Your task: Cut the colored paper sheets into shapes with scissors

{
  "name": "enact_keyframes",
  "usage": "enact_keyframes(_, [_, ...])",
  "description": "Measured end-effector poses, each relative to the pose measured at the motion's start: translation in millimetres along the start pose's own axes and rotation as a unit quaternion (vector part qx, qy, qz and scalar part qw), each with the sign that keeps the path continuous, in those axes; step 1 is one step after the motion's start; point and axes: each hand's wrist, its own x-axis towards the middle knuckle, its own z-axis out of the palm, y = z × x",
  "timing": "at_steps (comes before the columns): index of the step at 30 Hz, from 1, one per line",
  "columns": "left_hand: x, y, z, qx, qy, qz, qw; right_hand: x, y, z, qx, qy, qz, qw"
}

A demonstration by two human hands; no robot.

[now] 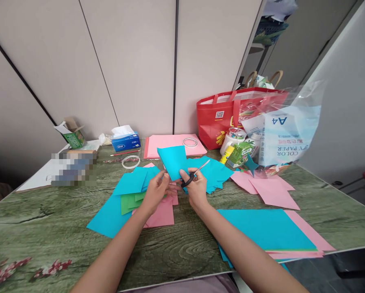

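In the head view my right hand (pixel 197 189) grips scissors with black handles (pixel 188 179), their metal blades pointing up and to the right. The same hand's thumb presses the lower corner of a piece of blue paper (pixel 172 159), which stands upright and slightly curved. My left hand (pixel 156 191) is at the paper's lower left edge, its fingers loosely apart and partly stretched toward my right hand. Under and beside the hands lie cut blue sheets (pixel 129 184), green pieces (pixel 128 203) and pink pieces (pixel 161 215). More blue pieces (pixel 211 173) lie behind my right hand.
A stack of blue and pink sheets (pixel 264 230) lies front right, pink pieces (pixel 275 193) behind it. At the back are pink paper (pixel 167 145), tape rolls (pixel 131 162), a tissue box (pixel 126 142), a glue stick (pixel 227 155), a red bag (pixel 211 126) and a plastic paper pack (pixel 287 138).
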Motion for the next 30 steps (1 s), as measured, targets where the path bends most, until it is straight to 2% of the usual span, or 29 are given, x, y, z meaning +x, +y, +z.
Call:
enact_keyframes(4, [1, 6, -1.9, -0.095, 0.017, 0.010, 0.995, 0, 0, 0, -0.009, -0.001, -0.007, 1.000])
enact_keyframes(7, [3, 13, -2.5, -0.171, 0.020, 0.012, 0.985, 0, -2, 0, -0.003, -0.006, 0.018, 1.000])
enact_keyframes(13, [4, 16, -7.1, -0.241, -0.037, 0.001, 0.970, -1, -6, 2, 0.003, -0.008, 0.089, 0.996])
enact_keyframes(16, [3, 12, -10.7, -0.233, -0.054, -0.009, 0.971, 0, -6, 1, 0.010, -0.001, 0.081, 0.997])
enact_keyframes(19, [3, 12, -14.4, -0.205, -0.080, -0.052, 0.974, 0, -3, 0, 0.001, -0.017, 0.066, 0.998])
enact_keyframes(23, [3, 15, -16.4, -0.207, -0.117, -0.036, 0.971, 1, 0, -1, -0.002, -0.024, 0.069, 0.997])
enact_keyframes(27, [3, 10, -13.4, -0.157, -0.071, -0.022, 0.985, 1, -1, 0, 0.021, -0.008, 0.063, 0.998])
enact_keyframes(30, [2, 2, -9.6, -0.131, -0.039, -0.055, 0.989, 0, -3, 1, 0.016, -0.007, 0.049, 0.999])
